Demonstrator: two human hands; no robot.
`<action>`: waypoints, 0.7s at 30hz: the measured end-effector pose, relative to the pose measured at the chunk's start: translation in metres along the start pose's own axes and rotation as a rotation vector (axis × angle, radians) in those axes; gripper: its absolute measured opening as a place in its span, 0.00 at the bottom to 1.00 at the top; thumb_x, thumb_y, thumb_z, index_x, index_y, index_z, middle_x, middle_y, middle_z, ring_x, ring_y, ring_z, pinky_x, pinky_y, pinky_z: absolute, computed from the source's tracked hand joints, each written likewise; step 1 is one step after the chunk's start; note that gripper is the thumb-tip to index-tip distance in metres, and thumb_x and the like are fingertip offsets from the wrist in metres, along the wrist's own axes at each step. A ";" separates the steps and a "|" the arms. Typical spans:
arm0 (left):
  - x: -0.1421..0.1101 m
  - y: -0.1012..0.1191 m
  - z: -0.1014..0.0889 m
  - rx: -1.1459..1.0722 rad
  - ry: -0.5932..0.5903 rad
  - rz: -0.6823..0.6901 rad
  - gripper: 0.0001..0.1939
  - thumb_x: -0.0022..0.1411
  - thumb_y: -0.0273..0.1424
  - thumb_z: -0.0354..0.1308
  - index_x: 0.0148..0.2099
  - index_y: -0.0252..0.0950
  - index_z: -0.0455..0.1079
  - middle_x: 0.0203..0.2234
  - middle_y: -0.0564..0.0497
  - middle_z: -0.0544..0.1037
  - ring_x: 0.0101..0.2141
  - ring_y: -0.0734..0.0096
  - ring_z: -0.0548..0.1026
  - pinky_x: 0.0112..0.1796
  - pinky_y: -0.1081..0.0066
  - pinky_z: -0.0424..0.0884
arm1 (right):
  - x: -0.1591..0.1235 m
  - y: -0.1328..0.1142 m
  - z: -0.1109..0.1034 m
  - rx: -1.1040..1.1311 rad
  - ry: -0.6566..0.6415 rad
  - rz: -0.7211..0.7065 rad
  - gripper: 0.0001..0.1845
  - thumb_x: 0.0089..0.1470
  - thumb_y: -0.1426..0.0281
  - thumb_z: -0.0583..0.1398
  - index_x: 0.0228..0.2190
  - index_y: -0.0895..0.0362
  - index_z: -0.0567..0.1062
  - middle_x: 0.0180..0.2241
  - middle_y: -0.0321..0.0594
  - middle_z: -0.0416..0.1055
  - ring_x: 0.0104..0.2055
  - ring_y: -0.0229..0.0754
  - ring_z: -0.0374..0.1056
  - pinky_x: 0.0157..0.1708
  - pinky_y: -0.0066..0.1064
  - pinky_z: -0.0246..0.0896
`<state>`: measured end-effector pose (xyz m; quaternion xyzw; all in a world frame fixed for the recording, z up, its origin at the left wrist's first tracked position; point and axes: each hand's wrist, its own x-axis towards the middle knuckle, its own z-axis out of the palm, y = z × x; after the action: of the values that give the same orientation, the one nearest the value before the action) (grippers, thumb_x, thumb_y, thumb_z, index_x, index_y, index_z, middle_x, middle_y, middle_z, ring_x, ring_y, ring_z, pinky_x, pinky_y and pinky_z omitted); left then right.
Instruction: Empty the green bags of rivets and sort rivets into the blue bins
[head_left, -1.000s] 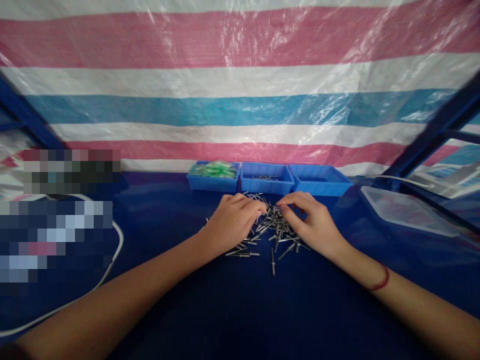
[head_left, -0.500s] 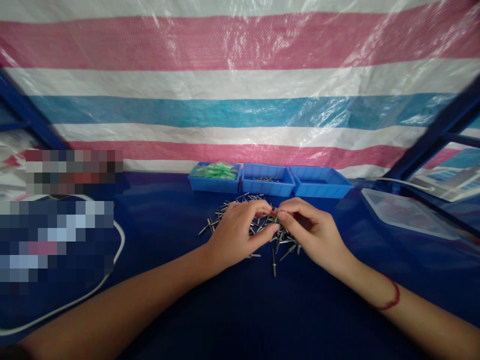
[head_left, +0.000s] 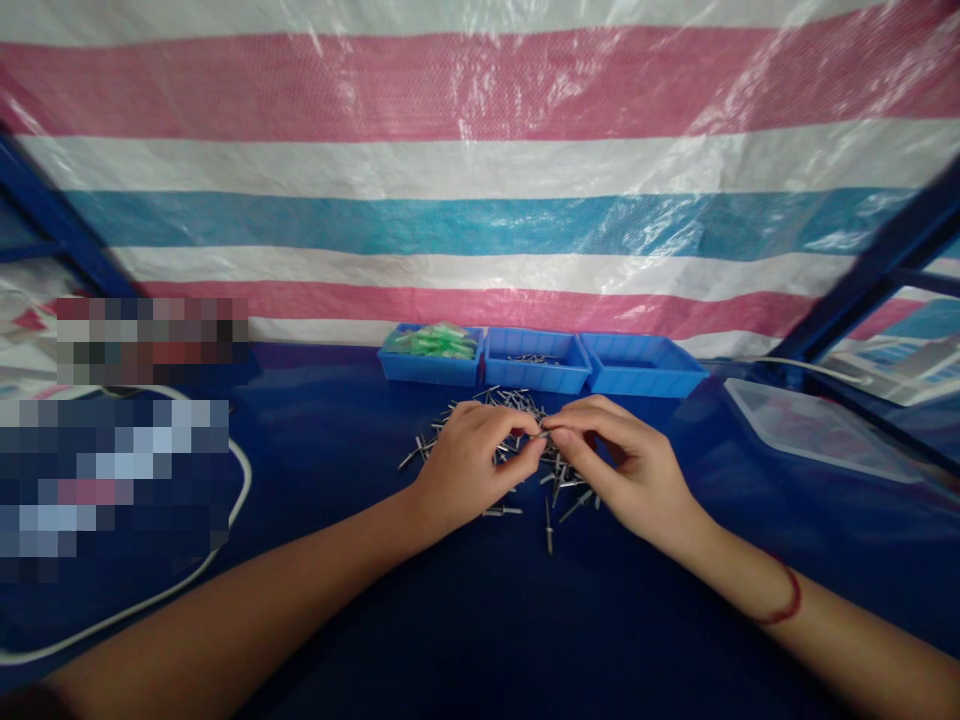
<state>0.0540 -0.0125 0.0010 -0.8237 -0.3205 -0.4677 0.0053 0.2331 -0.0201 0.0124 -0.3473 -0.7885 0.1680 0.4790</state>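
Note:
A small blind rivet [head_left: 544,434] is held between the fingertips of my two hands, mostly covered by them. My left hand [head_left: 469,460] pinches its left end between thumb and forefinger. From the other side, my right hand [head_left: 634,460] grips it with thumb and forefinger closed. Beneath and behind both hands spreads a loose pile of blind rivets [head_left: 517,400], partly hidden by the fingers. One separate rivet [head_left: 549,525] lies in front of the pile.
Three blue bins stand behind the pile: a left bin [head_left: 431,372] with green packets [head_left: 439,341], a middle bin [head_left: 536,378] with some rivets, and a right bin [head_left: 645,380]. A clear plastic lid [head_left: 821,430] lies right. A white cable [head_left: 244,470] curves at left.
My left thumb and forefinger, apart before, have closed on the rivet. My right hand has shifted very slightly, its fingertips still pinched.

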 end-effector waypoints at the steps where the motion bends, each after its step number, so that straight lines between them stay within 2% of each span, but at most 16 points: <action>1: 0.000 0.000 -0.001 0.004 0.026 0.003 0.02 0.59 0.26 0.57 0.35 0.37 0.66 0.28 0.57 0.78 0.31 0.75 0.75 0.38 0.71 0.65 | 0.000 0.001 0.000 -0.003 -0.005 0.009 0.07 0.55 0.70 0.58 0.36 0.54 0.76 0.32 0.41 0.72 0.34 0.40 0.69 0.33 0.34 0.64; 6: 0.003 0.001 -0.005 -0.027 0.087 0.035 0.02 0.60 0.25 0.57 0.37 0.37 0.67 0.30 0.55 0.78 0.33 0.75 0.75 0.39 0.72 0.67 | -0.001 0.004 0.001 -0.037 -0.049 0.045 0.08 0.57 0.69 0.57 0.36 0.55 0.76 0.33 0.41 0.72 0.35 0.41 0.68 0.35 0.35 0.64; 8: 0.004 0.003 -0.007 -0.065 0.088 0.006 0.04 0.61 0.26 0.56 0.40 0.37 0.67 0.32 0.54 0.78 0.34 0.75 0.75 0.40 0.71 0.67 | -0.001 0.002 0.001 -0.043 -0.081 0.045 0.08 0.57 0.68 0.56 0.35 0.55 0.75 0.32 0.40 0.72 0.34 0.40 0.68 0.34 0.34 0.64; 10: 0.006 0.005 -0.008 -0.130 0.089 -0.062 0.10 0.62 0.27 0.55 0.47 0.37 0.64 0.33 0.53 0.77 0.34 0.74 0.75 0.40 0.70 0.68 | 0.002 0.001 0.000 -0.061 -0.086 0.034 0.09 0.58 0.67 0.54 0.33 0.55 0.74 0.30 0.39 0.71 0.32 0.39 0.67 0.33 0.33 0.63; 13: 0.009 0.004 -0.009 -0.222 0.116 -0.129 0.19 0.63 0.26 0.53 0.55 0.36 0.56 0.35 0.51 0.75 0.34 0.74 0.74 0.41 0.70 0.68 | 0.019 0.008 -0.004 -0.172 0.017 0.010 0.11 0.59 0.66 0.53 0.30 0.56 0.73 0.30 0.39 0.71 0.32 0.39 0.67 0.32 0.32 0.62; 15: 0.009 0.001 -0.009 -0.231 0.115 -0.136 0.19 0.63 0.25 0.51 0.55 0.35 0.55 0.35 0.50 0.74 0.34 0.74 0.73 0.41 0.70 0.68 | 0.037 0.020 -0.007 -0.311 0.116 0.004 0.12 0.59 0.66 0.53 0.31 0.57 0.73 0.31 0.41 0.72 0.32 0.39 0.67 0.31 0.32 0.61; 17: 0.008 -0.004 -0.009 -0.204 0.074 -0.138 0.17 0.63 0.25 0.50 0.54 0.35 0.56 0.35 0.50 0.74 0.35 0.73 0.73 0.41 0.69 0.68 | 0.057 0.036 -0.008 -0.451 0.150 0.021 0.13 0.58 0.66 0.53 0.30 0.57 0.74 0.28 0.42 0.71 0.29 0.40 0.66 0.31 0.33 0.61; 21: 0.004 -0.010 -0.008 -0.065 -0.103 -0.096 0.14 0.63 0.24 0.50 0.51 0.35 0.61 0.35 0.50 0.75 0.37 0.69 0.73 0.41 0.66 0.66 | 0.080 0.061 -0.004 -0.521 0.117 0.031 0.11 0.55 0.66 0.55 0.30 0.59 0.75 0.29 0.45 0.70 0.29 0.44 0.65 0.33 0.38 0.60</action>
<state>0.0438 -0.0053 0.0056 -0.8301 -0.3441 -0.4346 -0.0606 0.2364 0.0792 0.0286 -0.4800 -0.7706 -0.0535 0.4158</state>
